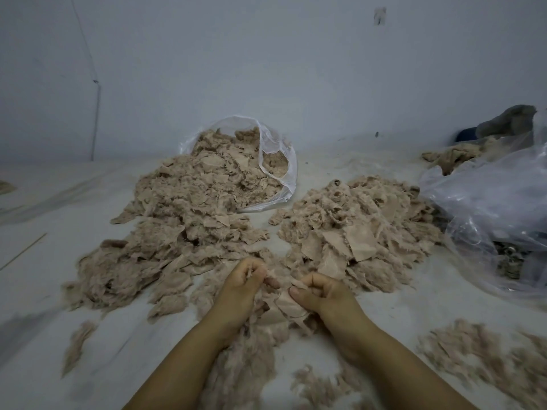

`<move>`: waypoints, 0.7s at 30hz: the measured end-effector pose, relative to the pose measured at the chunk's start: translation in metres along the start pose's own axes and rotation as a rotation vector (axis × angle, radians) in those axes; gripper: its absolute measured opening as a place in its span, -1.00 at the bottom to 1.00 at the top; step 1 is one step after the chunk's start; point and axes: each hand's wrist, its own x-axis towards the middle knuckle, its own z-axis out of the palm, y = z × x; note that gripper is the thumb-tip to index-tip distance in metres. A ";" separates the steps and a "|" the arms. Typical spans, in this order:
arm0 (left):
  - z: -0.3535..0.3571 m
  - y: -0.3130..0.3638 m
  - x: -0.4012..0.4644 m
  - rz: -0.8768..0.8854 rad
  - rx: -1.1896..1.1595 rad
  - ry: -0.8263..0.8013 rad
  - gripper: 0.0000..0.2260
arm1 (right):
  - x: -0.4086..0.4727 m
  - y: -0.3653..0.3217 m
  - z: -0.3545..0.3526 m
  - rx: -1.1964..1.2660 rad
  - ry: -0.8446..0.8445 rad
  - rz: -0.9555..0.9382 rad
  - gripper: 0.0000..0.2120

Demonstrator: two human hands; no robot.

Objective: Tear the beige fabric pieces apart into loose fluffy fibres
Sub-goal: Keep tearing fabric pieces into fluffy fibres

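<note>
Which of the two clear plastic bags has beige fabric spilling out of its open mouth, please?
The far centre bag, its mouth spilling fabric; the crumpled right-edge bag spills none.

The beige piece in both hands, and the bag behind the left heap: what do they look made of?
The beige piece, pinched by left hand and right hand, looks like thin woven or knit cloth: matte, with frayed, fuzzy edges. The bag looks like thin clear plastic film: glossy, see-through, crinkled.
</note>
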 end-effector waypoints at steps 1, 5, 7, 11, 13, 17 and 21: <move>0.000 0.000 0.000 0.001 0.017 0.006 -0.82 | -0.001 0.000 0.002 -0.003 -0.022 0.001 -0.87; 0.002 -0.003 -0.003 -0.028 -0.017 -0.124 -0.86 | -0.001 0.003 0.006 -0.087 -0.026 -0.055 -0.76; 0.002 -0.003 -0.004 -0.017 0.013 -0.204 -0.87 | -0.001 0.004 0.005 -0.136 -0.025 -0.091 -0.74; 0.006 -0.001 -0.002 -0.001 -0.022 -0.115 -0.79 | 0.000 0.001 0.007 -0.099 -0.043 -0.138 -0.68; 0.009 0.000 -0.002 -0.022 -0.086 -0.098 -0.77 | 0.002 0.002 0.008 -0.049 -0.006 -0.154 -0.68; 0.013 -0.003 0.002 -0.073 -0.164 0.003 -0.79 | 0.003 0.001 0.011 0.023 0.053 -0.163 -0.70; 0.000 -0.003 0.006 -0.143 -0.296 0.174 -0.74 | 0.004 -0.001 0.005 0.164 0.115 -0.074 -0.69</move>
